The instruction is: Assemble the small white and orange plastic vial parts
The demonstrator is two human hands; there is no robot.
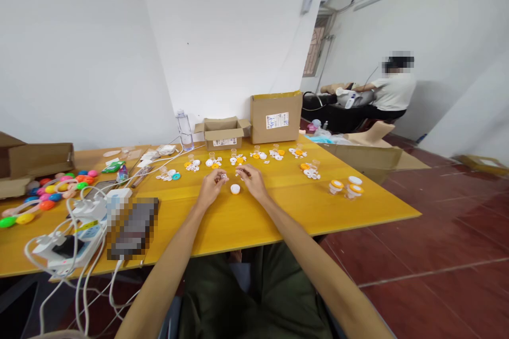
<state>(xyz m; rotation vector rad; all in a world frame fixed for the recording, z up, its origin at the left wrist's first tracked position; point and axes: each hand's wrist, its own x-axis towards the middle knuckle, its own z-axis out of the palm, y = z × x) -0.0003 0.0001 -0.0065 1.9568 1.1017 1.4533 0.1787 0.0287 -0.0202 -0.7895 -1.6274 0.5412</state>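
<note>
My left hand rests on the yellow table, fingers pinched around small white dice. My right hand lies just to the right, its fingertips closed on a tiny white piece near the dice. A white round cap sits on the table between the two hands. Beyond them runs a row of little clear cups, white dice and orange caps. What exactly each hand grips is too small to tell.
Two small jars with orange lids stand at the right. Cardboard boxes and a water bottle line the far edge. Chargers and white cables, a blurred device and colourful egg-shaped toys fill the left. Another person sits at the back right.
</note>
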